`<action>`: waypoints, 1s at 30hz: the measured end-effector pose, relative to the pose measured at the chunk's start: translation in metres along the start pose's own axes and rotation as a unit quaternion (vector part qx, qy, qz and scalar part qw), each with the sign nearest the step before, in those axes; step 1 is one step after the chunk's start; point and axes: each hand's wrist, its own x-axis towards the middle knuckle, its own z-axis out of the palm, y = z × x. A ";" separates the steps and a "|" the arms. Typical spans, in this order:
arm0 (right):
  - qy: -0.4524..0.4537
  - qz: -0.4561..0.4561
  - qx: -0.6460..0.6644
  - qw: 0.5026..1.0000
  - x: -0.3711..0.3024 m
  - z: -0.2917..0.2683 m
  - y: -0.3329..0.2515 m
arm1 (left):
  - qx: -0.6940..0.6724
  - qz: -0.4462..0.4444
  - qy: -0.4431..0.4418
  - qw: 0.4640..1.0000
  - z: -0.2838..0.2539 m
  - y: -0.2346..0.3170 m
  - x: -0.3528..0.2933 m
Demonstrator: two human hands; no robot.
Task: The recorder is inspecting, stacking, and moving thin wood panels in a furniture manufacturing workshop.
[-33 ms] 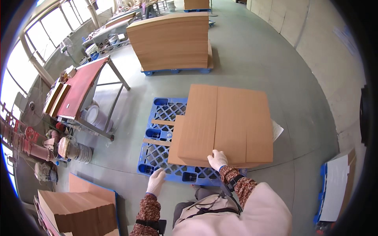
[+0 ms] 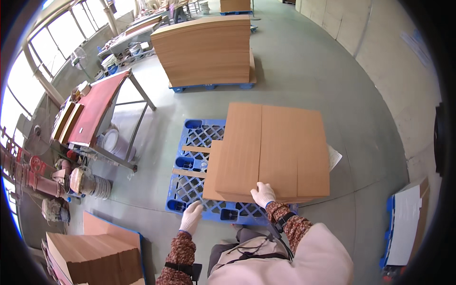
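Observation:
My right hand (image 2: 263,194), in a white glove, is closed at the near edge of a stack of brown cardboard sheets (image 2: 289,152), with its fingers curled over the top sheet close to a lengthwise seam. How many sheets it grips cannot be made out. My left hand (image 2: 191,217), gloved alike, hangs in the air left of the stack, over the near edge of a blue plastic pallet (image 2: 228,216). Its fingers are loosely stretched, and nothing shows in them. Under the stack, more cardboard (image 2: 212,178) juts out to the left on the pallet.
A tall cardboard stack (image 2: 204,54) stands on another pallet ahead. At the left are a red-topped table (image 2: 99,109) and a white bucket (image 2: 111,140). Folded cardboard (image 2: 99,261) lies at the near left, and a white-topped stack (image 2: 403,228) stands at the right.
My left hand has shifted slightly up and to the right. My right hand stays at the stack's near edge.

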 end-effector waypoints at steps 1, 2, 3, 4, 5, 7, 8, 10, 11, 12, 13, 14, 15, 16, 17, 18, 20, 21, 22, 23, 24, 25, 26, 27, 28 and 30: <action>-0.013 -0.002 0.000 1.000 -0.002 -0.005 0.001 | 0.037 0.008 -0.036 0.999 0.012 0.015 0.014; -0.024 -0.002 0.000 1.000 -0.005 -0.010 0.005 | 0.053 0.017 -0.033 0.998 0.026 0.014 0.035; -0.028 -0.007 0.016 0.999 -0.006 -0.010 -0.001 | 0.085 0.077 -0.022 0.993 0.024 -0.016 0.072; -0.026 -0.005 0.017 0.999 -0.008 -0.008 -0.006 | 0.115 0.134 -0.015 0.984 0.022 -0.043 0.102; -0.030 -0.013 0.022 0.999 -0.010 -0.010 0.002 | 0.116 0.133 -0.034 0.984 0.035 -0.033 0.110; -0.021 -0.018 0.019 0.999 -0.016 -0.006 0.015 | 0.201 0.117 -0.109 0.966 0.062 0.009 0.115; -0.019 -0.020 0.019 0.999 -0.018 -0.002 0.007 | 0.200 0.120 -0.109 0.966 0.058 -0.002 0.129; -0.008 -0.002 0.020 1.000 -0.016 0.003 -0.009 | 0.200 0.109 -0.067 0.971 0.050 -0.035 0.170; 0.006 0.010 0.031 0.999 -0.016 0.003 0.000 | 0.206 0.104 -0.038 0.972 0.062 -0.027 0.166; 0.006 0.015 0.027 0.999 -0.016 0.000 -0.001 | 0.203 0.101 -0.043 0.973 0.063 -0.018 0.164; 0.009 0.029 0.027 0.999 -0.015 -0.003 -0.002 | 0.231 0.076 -0.049 0.969 0.064 -0.008 0.164; 0.013 0.043 0.029 0.999 -0.016 -0.005 -0.005 | 0.261 0.052 -0.055 0.962 0.063 0.000 0.166; 0.020 0.042 0.018 0.999 -0.014 -0.006 -0.002 | 0.274 0.070 -0.057 0.958 0.063 0.002 0.166; 0.019 0.045 0.016 0.999 -0.008 -0.006 0.005 | 0.272 0.068 -0.059 0.958 0.063 -0.001 0.172; 0.015 0.048 0.034 0.998 -0.002 -0.004 0.013 | 0.237 0.070 -0.088 0.965 0.062 -0.004 0.181; 0.008 0.051 0.052 0.997 -0.002 -0.005 0.011 | 0.202 0.068 -0.115 0.970 0.058 -0.005 0.185; -0.015 0.071 0.089 0.993 0.003 -0.006 0.018 | 0.146 0.036 -0.132 0.980 0.049 -0.009 0.194; 0.005 0.086 0.128 0.988 0.006 -0.003 0.026 | 0.121 0.059 -0.117 0.984 0.043 -0.012 0.202; 0.026 0.100 0.166 0.981 0.008 0.000 0.034 | 0.096 0.082 -0.101 0.987 0.036 -0.015 0.208; 0.014 0.116 0.122 0.986 0.006 -0.005 0.019 | 0.093 0.056 -0.087 0.990 0.023 -0.004 0.204; 0.011 0.115 0.121 0.986 0.007 -0.008 0.013 | 0.058 0.050 -0.080 0.994 0.012 -0.004 0.206; 0.013 0.133 0.069 0.989 0.008 -0.010 0.005 | 0.063 0.048 -0.084 0.993 0.002 -0.004 0.208; 0.017 0.154 0.019 0.988 0.009 -0.009 0.001 | 0.070 0.046 -0.090 0.992 -0.006 -0.002 0.209; 0.014 0.154 0.019 0.988 0.010 -0.010 -0.002 | 0.071 0.044 -0.089 0.992 -0.011 -0.002 0.207; 0.004 0.162 0.015 0.987 0.009 -0.013 -0.003 | 0.042 0.047 -0.089 0.994 -0.014 -0.003 0.204; -0.005 0.173 0.010 0.985 0.011 -0.013 0.005 | 0.014 0.048 -0.092 0.995 -0.018 -0.003 0.200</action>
